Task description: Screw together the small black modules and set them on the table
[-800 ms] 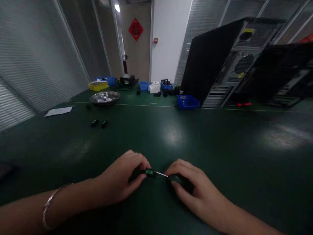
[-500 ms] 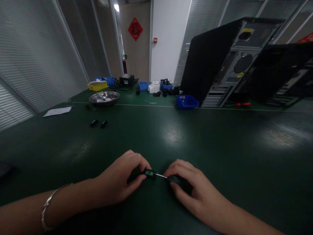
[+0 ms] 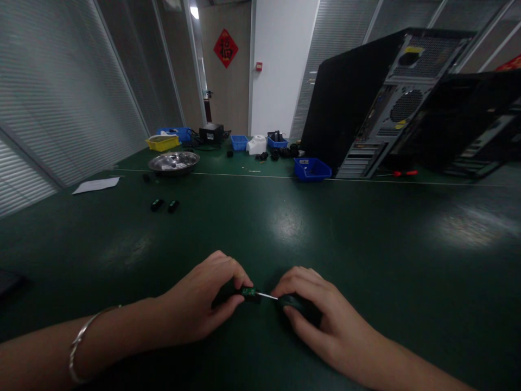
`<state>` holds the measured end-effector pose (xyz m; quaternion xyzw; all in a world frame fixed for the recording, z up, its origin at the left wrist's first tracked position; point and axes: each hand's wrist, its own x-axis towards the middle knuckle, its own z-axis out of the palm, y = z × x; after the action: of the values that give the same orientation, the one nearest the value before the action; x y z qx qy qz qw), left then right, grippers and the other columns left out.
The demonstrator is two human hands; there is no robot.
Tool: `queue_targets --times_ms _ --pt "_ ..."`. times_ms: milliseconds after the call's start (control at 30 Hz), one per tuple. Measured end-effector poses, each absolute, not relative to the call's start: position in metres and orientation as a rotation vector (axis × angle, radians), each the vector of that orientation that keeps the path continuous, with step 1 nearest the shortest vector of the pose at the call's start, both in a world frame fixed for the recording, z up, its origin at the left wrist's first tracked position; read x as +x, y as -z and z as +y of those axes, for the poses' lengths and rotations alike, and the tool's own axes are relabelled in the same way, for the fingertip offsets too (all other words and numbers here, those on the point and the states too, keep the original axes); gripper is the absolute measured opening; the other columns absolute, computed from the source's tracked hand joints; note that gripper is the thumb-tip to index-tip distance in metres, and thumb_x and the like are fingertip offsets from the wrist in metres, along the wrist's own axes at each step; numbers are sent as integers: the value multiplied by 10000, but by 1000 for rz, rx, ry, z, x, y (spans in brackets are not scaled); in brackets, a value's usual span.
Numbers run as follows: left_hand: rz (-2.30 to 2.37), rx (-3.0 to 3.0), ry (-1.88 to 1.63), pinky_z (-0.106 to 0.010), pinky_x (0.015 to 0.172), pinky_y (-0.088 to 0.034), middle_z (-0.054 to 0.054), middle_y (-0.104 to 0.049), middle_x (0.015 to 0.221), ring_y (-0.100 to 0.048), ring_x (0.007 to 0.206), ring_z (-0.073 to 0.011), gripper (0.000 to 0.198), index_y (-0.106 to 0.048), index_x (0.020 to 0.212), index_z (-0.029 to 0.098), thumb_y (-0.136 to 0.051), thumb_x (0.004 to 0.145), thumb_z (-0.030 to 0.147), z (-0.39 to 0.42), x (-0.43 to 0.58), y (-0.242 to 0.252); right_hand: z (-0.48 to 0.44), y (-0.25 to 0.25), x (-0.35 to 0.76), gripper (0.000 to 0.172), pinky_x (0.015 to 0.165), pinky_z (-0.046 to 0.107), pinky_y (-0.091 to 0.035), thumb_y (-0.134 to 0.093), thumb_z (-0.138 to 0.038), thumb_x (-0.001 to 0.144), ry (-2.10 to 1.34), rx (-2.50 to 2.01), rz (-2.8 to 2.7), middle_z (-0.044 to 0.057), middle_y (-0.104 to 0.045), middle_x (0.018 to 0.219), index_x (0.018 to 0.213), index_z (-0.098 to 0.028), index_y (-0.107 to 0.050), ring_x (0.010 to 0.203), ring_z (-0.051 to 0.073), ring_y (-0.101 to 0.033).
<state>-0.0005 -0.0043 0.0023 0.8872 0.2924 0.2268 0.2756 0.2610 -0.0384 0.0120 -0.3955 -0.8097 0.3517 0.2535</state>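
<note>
My left hand (image 3: 203, 301) pinches a small black part with a green circuit board (image 3: 246, 293) showing at its end, low over the dark green table (image 3: 366, 244). My right hand (image 3: 315, 317) is closed round the dark handle of a small screwdriver (image 3: 293, 302). The thin metal shaft (image 3: 266, 296) of that tool points left and meets the green board. A silver bracelet (image 3: 81, 339) sits on my left wrist.
Two small black parts (image 3: 164, 205) lie on the table at the left. Farther back are a metal bowl (image 3: 173, 161), a white sheet (image 3: 96, 185), yellow (image 3: 162, 142) and blue bins (image 3: 311, 168), and open computer towers (image 3: 374, 103) at the right.
Both hands stay almost still; the small part and the screwdriver tip have shifted only very slightly.
</note>
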Motion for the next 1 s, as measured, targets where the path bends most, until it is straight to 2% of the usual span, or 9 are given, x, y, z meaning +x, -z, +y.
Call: queue_targets --times_ms 267,433,533,733,1000 --pt "773 2429 -602 -356 767 -469 -15 -639 1004 -568 894 -215 249 -443 980 247 -542 864 50 -4 -1 1 -41 -10 261 227 839 405 -451 -508 -84 894 -918 -1051 -2232 48 -647 978 1019 -220 -641 936 230 -596" --pt "802 2410 -560 -359 760 -472 -22 -640 997 -571 897 -222 229 -468 988 238 -547 864 63 -3 -2 1 -41 -11 261 197 844 360 -486 -510 -128 949 -1041 -937 -2112 59 -640 1034 1073 -218 -634 966 211 -608" --pt "828 2409 -536 -360 762 -475 -35 -618 1012 -572 909 -225 263 -506 1063 236 -544 866 67 -3 -1 -2 -39 -11 261 188 840 342 -501 -506 -135 963 -1080 -928 -2034 64 -631 1039 1070 -214 -639 967 205 -615" --pt "805 2427 -528 -374 811 -463 -44 -602 1057 -567 926 -226 378 -485 1178 235 -587 850 77 -4 -1 -6 -40 -7 260 197 819 345 -505 -519 -106 936 -1027 -993 -2048 66 -630 1016 1057 -199 -642 941 208 -617" --pt "810 2421 -519 -368 791 -449 -41 -609 1037 -557 922 -232 359 -491 1152 242 -565 860 48 -2 -1 -2 -40 -9 259 225 802 356 -499 -514 -61 888 -931 -1079 -2151 61 -629 984 1008 -202 -642 922 216 -607"
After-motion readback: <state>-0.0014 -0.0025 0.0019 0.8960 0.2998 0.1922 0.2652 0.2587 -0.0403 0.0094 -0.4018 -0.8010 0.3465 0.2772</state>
